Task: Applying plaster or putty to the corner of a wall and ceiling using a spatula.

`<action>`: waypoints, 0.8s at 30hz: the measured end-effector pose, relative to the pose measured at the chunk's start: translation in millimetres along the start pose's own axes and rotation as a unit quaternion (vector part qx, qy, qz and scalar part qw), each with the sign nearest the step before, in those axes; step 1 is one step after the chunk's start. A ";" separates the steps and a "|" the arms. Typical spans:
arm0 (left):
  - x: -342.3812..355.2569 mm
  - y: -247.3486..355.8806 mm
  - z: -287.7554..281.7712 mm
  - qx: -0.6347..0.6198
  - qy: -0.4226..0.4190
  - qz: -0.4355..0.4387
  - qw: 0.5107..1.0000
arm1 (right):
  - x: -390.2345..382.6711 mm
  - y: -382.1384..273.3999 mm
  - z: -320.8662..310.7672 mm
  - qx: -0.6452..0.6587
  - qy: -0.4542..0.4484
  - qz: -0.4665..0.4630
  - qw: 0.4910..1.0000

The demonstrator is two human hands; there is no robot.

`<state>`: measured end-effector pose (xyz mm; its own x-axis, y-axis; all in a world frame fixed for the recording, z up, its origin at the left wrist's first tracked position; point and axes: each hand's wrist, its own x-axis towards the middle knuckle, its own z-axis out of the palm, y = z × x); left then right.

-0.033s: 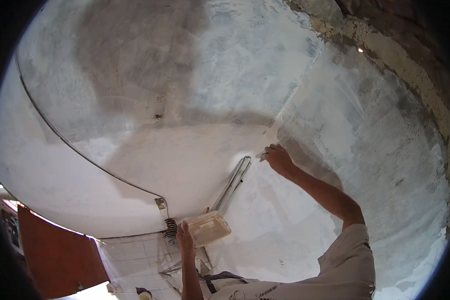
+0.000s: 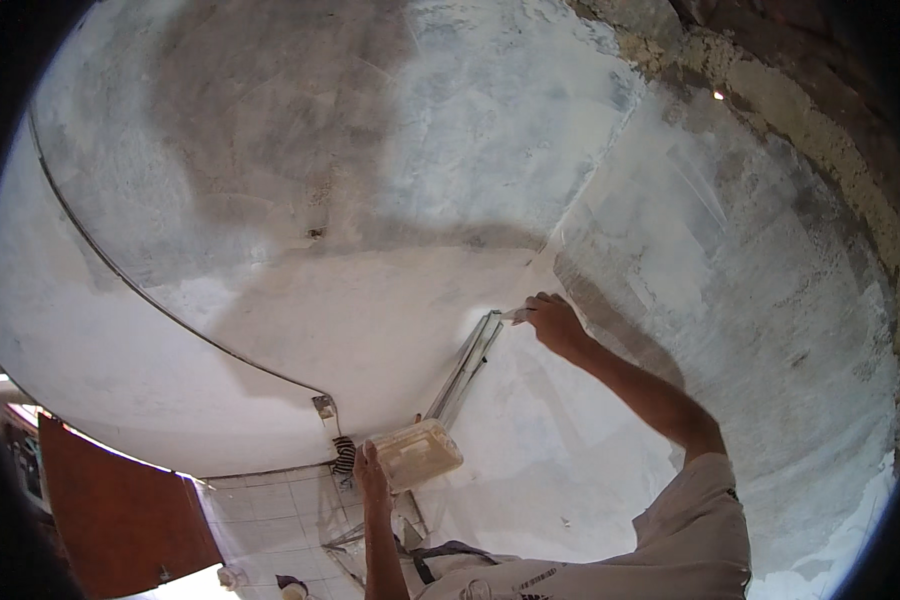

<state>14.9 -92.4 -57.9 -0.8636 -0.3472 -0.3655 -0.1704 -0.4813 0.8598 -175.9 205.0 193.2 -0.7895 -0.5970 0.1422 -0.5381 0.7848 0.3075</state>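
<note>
My left hand (image 2: 373, 480) grips the edge of a shallow, pale rectangular tray (image 2: 422, 456) smeared with beige, its thumb up along the near side. With arm stretched up and forward, my right hand (image 2: 553, 322) is closed on a small putty knife (image 2: 514, 316). The blade points left, close to the corner where the wall surfaces meet and beside the top end of a long metal light fixture (image 2: 462, 368). Whether the blade touches the fixture or the wall I cannot tell.
A dark cable (image 2: 120, 270) runs across the white wall down to a small box (image 2: 324, 406), with a striped coil (image 2: 344, 455) below it. Patchy plaster (image 2: 280, 110) covers the upper surface. A red-brown panel (image 2: 120, 510) hangs at lower left beside pale tiles (image 2: 270, 515).
My right hand has shifted slightly left with the putty knife, bringing the blade nearer the top end of the fixture. The left hand and tray have barely moved.
</note>
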 end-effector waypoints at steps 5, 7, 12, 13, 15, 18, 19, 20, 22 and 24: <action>-10.3 41.9 7.4 0.004 -0.035 0.025 0.999 | -33.2 -93.4 -28.4 0.565 0.126 0.171 0.797; -13.9 61.0 15.4 0.052 0.000 0.042 0.998 | -47.4 -127.3 -30.5 0.712 0.080 0.250 0.651; -28.2 109.1 46.0 0.056 -0.058 0.061 0.995 | -77.3 -161.8 -9.5 0.694 0.094 0.254 0.667; -30.6 112.0 48.1 0.029 -0.064 0.061 0.996 | -81.0 -165.3 -11.2 0.721 0.097 0.255 0.637; -32.4 119.4 48.8 0.041 -0.085 0.044 0.995 | -81.5 -168.3 -29.7 0.661 0.091 0.208 0.715; -35.0 119.2 53.8 0.068 -0.077 0.068 0.992 | -83.0 -168.4 -33.4 0.599 0.056 0.089 0.794; -37.5 122.2 53.9 0.076 -0.079 0.065 0.992 | -82.2 -168.6 -38.8 0.603 0.058 0.095 0.790; -40.2 125.5 54.3 0.060 -0.115 0.039 0.991 | -79.9 -169.2 -46.2 0.555 0.017 0.083 0.827; -43.3 125.7 56.5 0.046 -0.156 0.010 0.987 | -82.2 -172.8 -49.4 0.505 -0.022 0.075 0.860; -40.5 118.3 58.2 0.068 -0.162 0.028 0.984 | -84.4 -177.5 -45.1 0.463 -0.060 0.035 0.884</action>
<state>2.1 -88.4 79.4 -0.9757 -0.0857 -0.2017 -0.1603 -0.3488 0.9234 -0.5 108.6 169.1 -0.8258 -0.5638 0.0120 -0.4539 0.6519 -0.6075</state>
